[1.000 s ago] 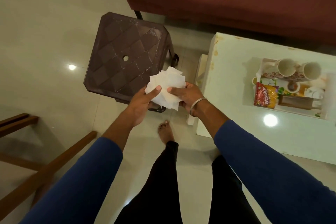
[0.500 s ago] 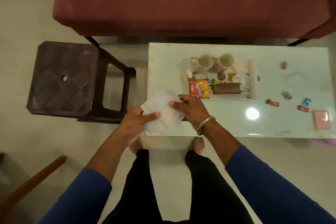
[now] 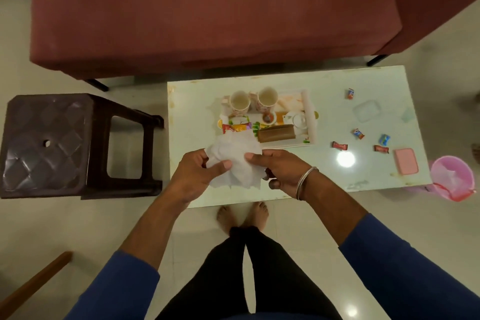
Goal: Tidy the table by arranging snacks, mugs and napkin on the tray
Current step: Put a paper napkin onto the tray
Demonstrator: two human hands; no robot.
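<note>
Crumpled white paper napkin (image 3: 235, 161), creased and thin, pinched between left hand (image 3: 193, 176) and right hand (image 3: 279, 171), held just in front of white floral tray (image 3: 309, 122). Printing on snack packets beyond hands too blurred to read.

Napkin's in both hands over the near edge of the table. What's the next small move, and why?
Probably finish flattening or folding the napkin, then carry it forward to the tray. It looks crumpled, pinched between the left hand and right hand, and hangs just short of the tray, where the two mugs and a snack packet already sit.
</note>
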